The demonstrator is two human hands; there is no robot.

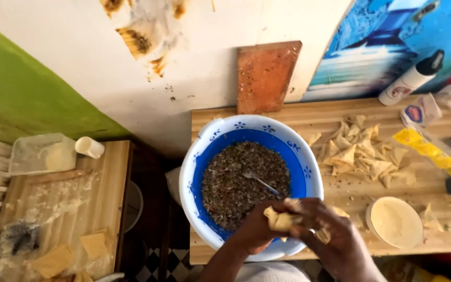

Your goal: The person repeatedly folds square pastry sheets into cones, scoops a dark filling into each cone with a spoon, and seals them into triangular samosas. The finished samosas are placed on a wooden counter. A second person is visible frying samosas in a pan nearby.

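Hands, both of them, left (259, 230) and right (330, 235), pinch one folded pastry (280, 220) together over the blue bowl's (199, 156) rim. One fork (261, 183) sits in the filling; one heap of folded triangles (361, 154) waits on the worktop (351, 201).

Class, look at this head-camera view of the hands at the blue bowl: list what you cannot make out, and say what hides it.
- Pastry piece: both hands wrap it, so its shape and contents are hidden.
- Left hand and right hand: fingertips hidden by the pastry; wrists cut off by the bottom edge.
- Fork: its handle end disappears behind the hands.
- Bowl: near rim covered by the hands.
- Dark mix: too fine to identify.
- Round dish: pale contents unclear.
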